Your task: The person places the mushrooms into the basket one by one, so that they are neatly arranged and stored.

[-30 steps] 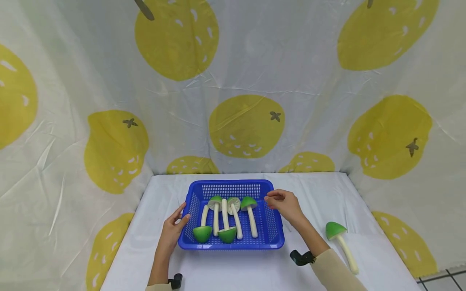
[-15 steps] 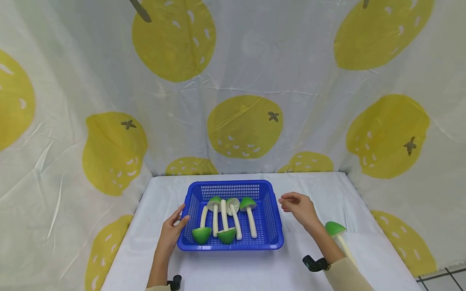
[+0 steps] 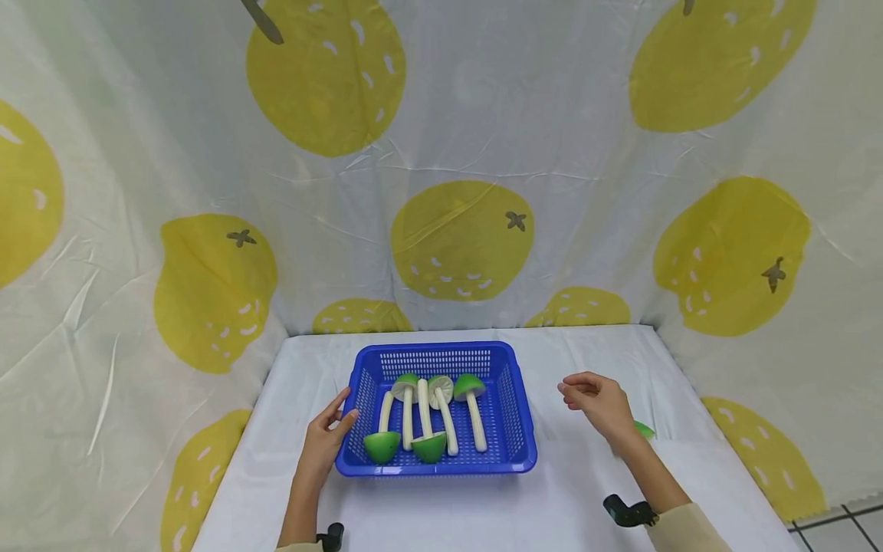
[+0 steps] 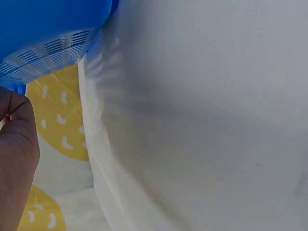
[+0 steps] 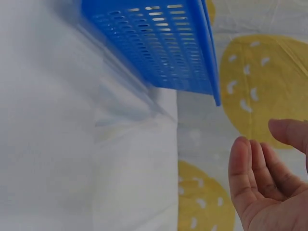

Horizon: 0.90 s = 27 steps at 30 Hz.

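While your left hand (image 3: 324, 441) rests against the near left corner of the blue perforated plastic basket (image 3: 513, 399), its fingers lying straight and loosely spread along the rim with nothing pinched, your right hand (image 3: 602, 402) hangs empty over the white cloth-covered table (image 3: 586, 353), clear of the basket's right wall, fingers gently curled and a little apart, closed on nothing. Judging by this, you are between picks: five green-capped toy mushrooms with long cream stems (image 3: 428, 418) lie side by side inside the basket, just beyond your left fingertips, and the one loose green-capped mushroom (image 3: 645, 430) lies on the cloth behind and below your right wrist, with only a sliver of its cap showing past the hand. The next move likely calls for you to draw the right fingers back and down to that mushroom, open them wider, and close on the slim stem or the domed cap, while the left hand steadies the basket. Expect the stems to be smooth, rigid and round, so apt to roll under a careless touch; the caps look glossy and rounded, one turned to show a pale ribbed underside. From the right wrist view the basket wall is a lattice of small slots under a thin, hard rim. Since the cloth is soft and faintly creased, it should keep things from sliding far
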Tool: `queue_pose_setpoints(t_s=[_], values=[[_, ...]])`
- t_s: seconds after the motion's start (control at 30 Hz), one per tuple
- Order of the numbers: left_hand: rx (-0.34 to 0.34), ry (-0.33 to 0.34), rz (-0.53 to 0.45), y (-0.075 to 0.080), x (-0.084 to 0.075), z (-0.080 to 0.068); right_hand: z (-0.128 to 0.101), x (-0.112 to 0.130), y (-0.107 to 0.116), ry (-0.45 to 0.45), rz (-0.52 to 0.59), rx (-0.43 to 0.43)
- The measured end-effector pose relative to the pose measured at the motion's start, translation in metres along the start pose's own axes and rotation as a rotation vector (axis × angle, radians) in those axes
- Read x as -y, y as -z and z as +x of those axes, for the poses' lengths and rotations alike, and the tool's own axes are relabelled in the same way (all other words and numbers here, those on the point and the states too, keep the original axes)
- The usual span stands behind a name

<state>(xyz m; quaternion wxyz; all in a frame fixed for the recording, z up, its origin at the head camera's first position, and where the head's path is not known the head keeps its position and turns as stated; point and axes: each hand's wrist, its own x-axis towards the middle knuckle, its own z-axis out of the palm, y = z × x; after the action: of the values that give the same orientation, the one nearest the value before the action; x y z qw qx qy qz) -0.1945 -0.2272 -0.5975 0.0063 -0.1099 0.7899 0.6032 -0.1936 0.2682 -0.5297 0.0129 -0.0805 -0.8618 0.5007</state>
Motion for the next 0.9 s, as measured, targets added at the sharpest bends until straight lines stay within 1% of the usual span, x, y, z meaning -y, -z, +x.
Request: queue_pose_setpoints(t_s=[0.2, 0.43, 0.67, 0.77, 0.9], values=[[-0.008, 0.013, -0.003, 0.0, 0.001, 0.0, -0.003, -0.012, 0.011, -0.033, 0.003, -0.029], [0.002, 0.019, -0.008, 0.0, 0.001, 0.001, -0.006, -0.027, 0.023, -0.065, 0.056, -0.043], [0.001, 0.019, -0.017, 0.0, 0.001, 0.001, -0.009, -0.04, 0.035, -0.079, 0.028, -0.049], [0.003, 0.018, -0.02, 0.0, 0.002, 0.001, -0.012, -0.046, 0.04, -0.082, 0.032, -0.055], [0.002, 0.018, -0.013, 0.0, 0.002, 0.001, -0.016, -0.058, 0.046, -0.11, 0.022, -0.055]])
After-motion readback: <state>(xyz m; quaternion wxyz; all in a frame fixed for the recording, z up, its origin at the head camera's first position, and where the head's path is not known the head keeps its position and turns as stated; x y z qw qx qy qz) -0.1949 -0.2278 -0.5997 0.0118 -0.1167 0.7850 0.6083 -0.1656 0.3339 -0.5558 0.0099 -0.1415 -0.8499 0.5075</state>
